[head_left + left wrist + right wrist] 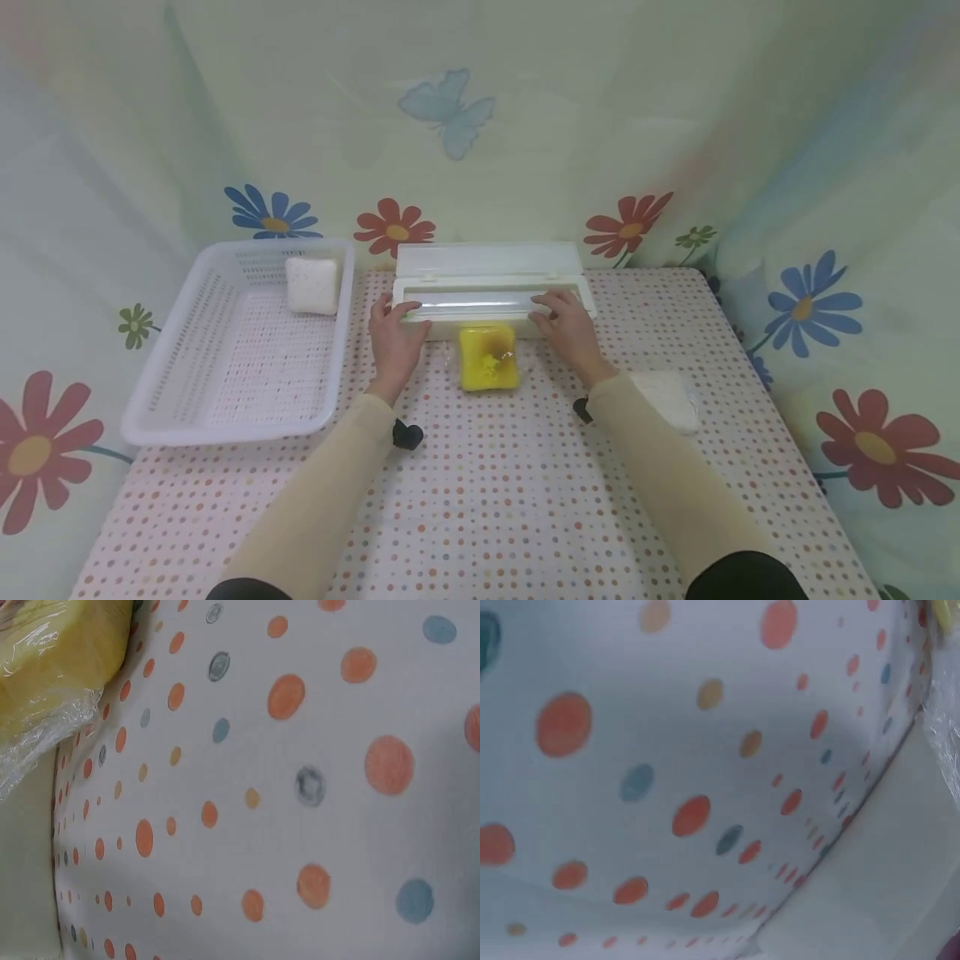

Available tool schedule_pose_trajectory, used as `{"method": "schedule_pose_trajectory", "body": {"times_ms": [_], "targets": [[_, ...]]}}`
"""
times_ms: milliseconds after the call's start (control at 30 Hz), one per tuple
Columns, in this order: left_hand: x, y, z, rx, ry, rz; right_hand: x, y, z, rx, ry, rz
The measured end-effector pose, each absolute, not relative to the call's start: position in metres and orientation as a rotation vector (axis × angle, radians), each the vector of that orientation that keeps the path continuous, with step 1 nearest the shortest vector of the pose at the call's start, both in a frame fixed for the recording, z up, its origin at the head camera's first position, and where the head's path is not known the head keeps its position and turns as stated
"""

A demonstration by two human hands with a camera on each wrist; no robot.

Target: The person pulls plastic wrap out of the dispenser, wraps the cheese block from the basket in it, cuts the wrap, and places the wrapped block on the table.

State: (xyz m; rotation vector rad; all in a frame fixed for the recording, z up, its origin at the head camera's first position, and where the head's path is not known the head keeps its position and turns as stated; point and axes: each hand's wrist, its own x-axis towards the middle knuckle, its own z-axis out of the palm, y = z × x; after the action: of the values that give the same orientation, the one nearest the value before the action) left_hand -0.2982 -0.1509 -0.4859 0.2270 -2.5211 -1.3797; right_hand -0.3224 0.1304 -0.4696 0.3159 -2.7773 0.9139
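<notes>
a pale curtain (540, 133) printed with flowers and a butterfly backs a bench (465, 500) covered in a dotted cloth. in the head view, a white film dispenser (442, 332) sits at the far side, its lid (487, 259) raised and a shiny roll (472, 302) inside. the left hand (396, 346) and right hand (570, 333) are at its two ends, fingers bent over the front edge with thumbs below; i cannot tell whether either grasps film or the edge itself, or merely rests there. the yellow piece (483, 371), in clear film, lies between the hands against the dispenser's front. a basket (243, 371) to the left holds a white slab (312, 285); another white piece (672, 400), wrapped, lies partly hidden by the right sleeve (663, 458). uneven lifting by the hands could, i judge, skew the film and make it cling to itself, and an unsteadied dispenser might slide into the yellow piece. the sleeve, sweeping back, could drag the wrapped piece. the left wrist view shows the yellow piece's crumpled film edge overlapping the dispenser, so it may snag when the dispenser shifts. the right wrist view shows another loose edge beside the dispenser, with the same risk; the fingers' hold is not shown there.
</notes>
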Motion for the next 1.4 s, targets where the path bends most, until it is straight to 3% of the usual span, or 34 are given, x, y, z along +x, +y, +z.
{"method": "schedule_pose_trajectory", "body": {"times_ms": [767, 1167, 1400], "targets": [[-0.277, -0.145, -0.496, 0.248, -2.376, -1.273, -0.3, 0.12, -0.483, 0.203, -2.808, 0.664], [-0.259, -0.126, -0.521, 0.178, -2.594, -1.448, -0.276, 0.108, -0.498, -0.077, -2.833, 1.206], [-0.252, -0.111, -0.515, 0.236, -2.628, -1.59, -0.271, 0.1, -0.498, -0.232, -2.844, 1.403]]}}
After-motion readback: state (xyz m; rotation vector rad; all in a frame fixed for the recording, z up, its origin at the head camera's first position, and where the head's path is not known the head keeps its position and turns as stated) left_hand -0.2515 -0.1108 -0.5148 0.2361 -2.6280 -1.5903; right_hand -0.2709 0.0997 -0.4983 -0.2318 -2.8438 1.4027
